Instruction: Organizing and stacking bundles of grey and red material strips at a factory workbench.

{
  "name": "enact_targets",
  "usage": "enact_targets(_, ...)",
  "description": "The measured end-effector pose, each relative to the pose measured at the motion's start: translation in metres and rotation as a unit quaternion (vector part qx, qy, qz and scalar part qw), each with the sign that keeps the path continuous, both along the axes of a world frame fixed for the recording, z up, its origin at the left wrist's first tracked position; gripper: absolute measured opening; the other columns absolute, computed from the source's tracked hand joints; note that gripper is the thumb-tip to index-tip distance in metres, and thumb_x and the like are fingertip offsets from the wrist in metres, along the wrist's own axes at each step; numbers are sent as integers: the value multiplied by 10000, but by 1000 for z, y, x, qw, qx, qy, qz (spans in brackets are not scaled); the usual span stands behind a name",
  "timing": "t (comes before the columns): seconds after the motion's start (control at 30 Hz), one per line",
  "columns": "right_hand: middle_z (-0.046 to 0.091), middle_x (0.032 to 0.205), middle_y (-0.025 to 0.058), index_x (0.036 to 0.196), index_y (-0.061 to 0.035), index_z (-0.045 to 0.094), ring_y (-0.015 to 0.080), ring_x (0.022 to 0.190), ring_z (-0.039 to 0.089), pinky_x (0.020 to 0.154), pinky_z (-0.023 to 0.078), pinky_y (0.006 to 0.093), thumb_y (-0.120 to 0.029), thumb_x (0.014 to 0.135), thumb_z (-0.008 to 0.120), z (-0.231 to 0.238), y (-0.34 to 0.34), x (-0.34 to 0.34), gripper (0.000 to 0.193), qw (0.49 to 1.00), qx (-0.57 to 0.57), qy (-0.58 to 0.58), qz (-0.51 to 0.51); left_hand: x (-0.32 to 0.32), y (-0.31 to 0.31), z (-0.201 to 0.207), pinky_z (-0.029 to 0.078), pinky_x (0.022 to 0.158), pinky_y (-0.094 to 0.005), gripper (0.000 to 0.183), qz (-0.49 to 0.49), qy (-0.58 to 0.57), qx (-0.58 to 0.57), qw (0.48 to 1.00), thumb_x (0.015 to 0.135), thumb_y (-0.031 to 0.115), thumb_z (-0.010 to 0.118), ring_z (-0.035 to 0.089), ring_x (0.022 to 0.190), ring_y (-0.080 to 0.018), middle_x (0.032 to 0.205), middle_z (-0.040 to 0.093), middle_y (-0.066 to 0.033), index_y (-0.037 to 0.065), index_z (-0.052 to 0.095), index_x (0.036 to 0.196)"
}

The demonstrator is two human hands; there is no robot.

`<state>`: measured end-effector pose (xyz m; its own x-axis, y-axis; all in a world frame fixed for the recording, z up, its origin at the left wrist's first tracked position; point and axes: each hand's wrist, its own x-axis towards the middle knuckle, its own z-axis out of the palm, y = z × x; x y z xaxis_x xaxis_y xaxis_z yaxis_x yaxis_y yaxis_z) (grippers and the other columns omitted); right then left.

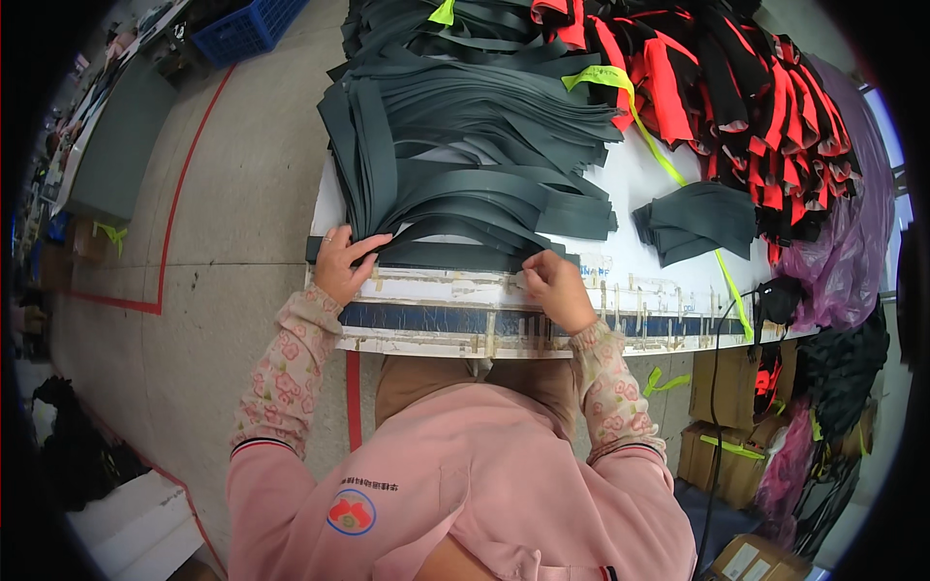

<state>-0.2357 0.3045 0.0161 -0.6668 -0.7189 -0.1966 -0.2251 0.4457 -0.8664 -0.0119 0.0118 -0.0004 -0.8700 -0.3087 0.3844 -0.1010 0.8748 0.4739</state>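
Dark grey-green fabric strips (484, 189) lie in long, layered curves across the white table, folded over at their left ends. One strip (446, 256) runs flat along the near side, between my hands. My left hand (341, 269) rests over its left part, against the lower end of the folded bundle. The thumb and fingers there are apart, with a ring on one finger; some fingertips are partly hidden among the strips. Near the strip's right end, my right hand (557, 289) pinches its edge between thumb and bent fingers.
A short stack of grey-green pieces (699, 221) lies to the right. Behind it are heaped black-and-orange pieces (717, 87), beside purple plastic sheeting (848, 213). A yellow-green ribbon (659, 155) crosses the table. Cardboard boxes (722, 465) stand below right; a blue crate (242, 31) sits far left.
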Motion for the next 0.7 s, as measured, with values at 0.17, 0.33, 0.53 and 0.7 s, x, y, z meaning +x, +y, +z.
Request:
enact_targets(0.17, 640, 782, 58, 1014, 42, 583, 107, 647, 618, 595, 519, 250, -60, 947, 561, 14, 35, -10, 124, 995, -31, -79, -57, 1, -1, 6, 379, 738, -382, 441, -25, -14, -13, 999, 776, 129, 734, 447, 815, -284, 837, 423, -95, 208, 697, 1209)
enact_targets(0.33, 599, 705, 29, 984, 36, 578, 90, 592, 559, 565, 495, 254, -58, 950, 564, 9, 72, -19, 101, 982, -81, -88, -143, -8, -8, 14, 387, 877, -436, 476, -50, -70, -130, 988, 791, 201, 745, 475, 912, -311, 918, 471, -101, 270, 658, 1254)
enact_targets(0.53, 608, 696, 26, 976, 14, 591, 90, 599, 584, 559, 482, 248, -80, 944, 588, 12, 112, -32, 99, 980, -95, -37, -170, -35, -16, 86, 481, 755, -416, 493, -81, -126, -87, 985, 831, 84, 654, 570, 872, -352, 951, 507, -157, 235, 598, 1297)
enact_targets(0.7, 579, 672, -3, 989, 1, 604, 70, 594, 573, 550, 476, 240, -75, 943, 590, 4, 133, -45, 90, 971, -121, -27, -203, -94, -27, 244, 487, 873, -405, 534, -190, -190, -144, 952, 790, 15, 655, 600, 985, -354, 1051, 598, -157, 170, 570, 1294)
